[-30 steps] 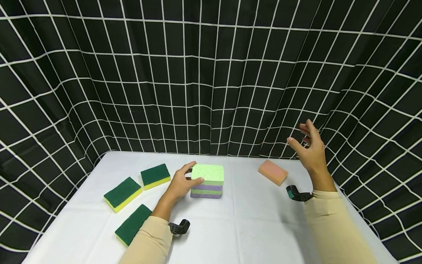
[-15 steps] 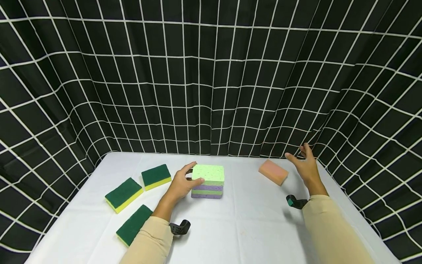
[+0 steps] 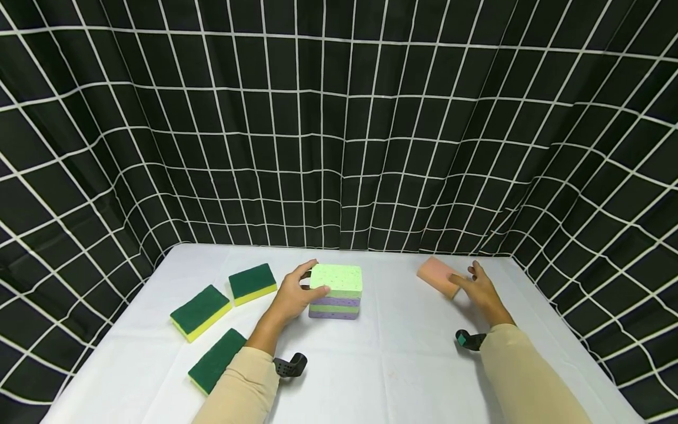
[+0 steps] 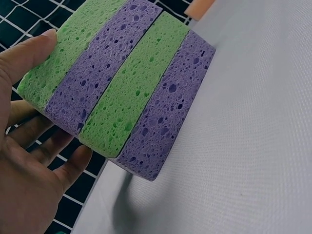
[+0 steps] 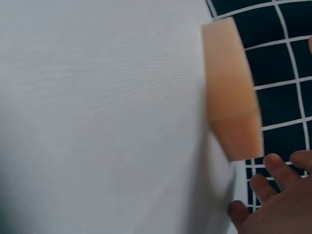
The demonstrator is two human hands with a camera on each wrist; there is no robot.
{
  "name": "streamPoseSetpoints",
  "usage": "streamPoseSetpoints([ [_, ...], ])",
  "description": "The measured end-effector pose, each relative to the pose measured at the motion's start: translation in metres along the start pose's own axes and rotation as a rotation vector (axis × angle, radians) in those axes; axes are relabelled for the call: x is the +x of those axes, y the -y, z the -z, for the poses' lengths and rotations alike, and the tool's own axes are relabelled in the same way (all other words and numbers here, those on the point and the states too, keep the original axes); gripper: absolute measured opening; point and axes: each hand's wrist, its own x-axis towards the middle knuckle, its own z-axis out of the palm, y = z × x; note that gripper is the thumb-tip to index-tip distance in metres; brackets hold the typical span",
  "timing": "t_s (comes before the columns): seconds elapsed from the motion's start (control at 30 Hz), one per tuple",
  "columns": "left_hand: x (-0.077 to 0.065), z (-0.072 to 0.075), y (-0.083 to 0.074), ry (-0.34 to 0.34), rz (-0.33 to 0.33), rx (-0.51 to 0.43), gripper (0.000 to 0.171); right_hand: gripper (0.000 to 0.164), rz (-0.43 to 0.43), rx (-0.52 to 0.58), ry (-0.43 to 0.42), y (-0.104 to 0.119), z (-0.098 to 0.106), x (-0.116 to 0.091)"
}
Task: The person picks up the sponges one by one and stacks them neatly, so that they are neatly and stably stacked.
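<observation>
Four-layered in colour, a stack alternates light green and purple sponges; its top green sponge (image 3: 339, 280) rests over a purple sponge (image 3: 346, 302). My left hand (image 3: 290, 297) grips that top sponge from the left, thumb on the near face and fingertips at the far side. In the left wrist view the lower fingers stay beside the stack's end. To the right an orange sponge (image 3: 435, 274) lies flat on the cloth. My right hand (image 3: 481, 294) reaches its right end, fingers spread and thumb overlapping it; the right wrist view shows fingertips (image 5: 273, 163) close below the sponge's end.
Several green-and-yellow scouring sponges lie on the left: one at the back (image 3: 252, 284), another (image 3: 201, 312) beside it, and a third (image 3: 217, 360) partly behind the left sleeve. White cloth (image 3: 402, 377) covers the table. A black gridded curtain (image 3: 339, 129) hangs behind and around it.
My right hand has come down and leftward from above the table's back right to the orange sponge. The left hand, the stack and the scouring sponges keep their places.
</observation>
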Motion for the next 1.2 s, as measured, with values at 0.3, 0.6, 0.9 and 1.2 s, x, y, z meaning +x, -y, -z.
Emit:
streamPoseSetpoints([
  [0.3,0.001,0.000,-0.002,0.005,-0.006,-0.017,0.075,0.109,-0.011,-0.162,0.027,-0.007,-0.011,0.003],
  [0.6,-0.014,0.001,-0.033,0.021,0.005,0.010,0.071,0.096,-0.023,-0.234,-0.026,-0.008,-0.015,-0.001],
  [0.9,-0.018,0.002,-0.040,0.017,-0.002,0.008,0.070,0.088,0.045,-0.087,-0.142,-0.008,-0.009,-0.004],
  [1.2,-0.019,0.002,-0.043,0.016,0.008,0.020,0.069,0.082,0.159,-0.015,-0.213,0.013,0.010,-0.013],
])
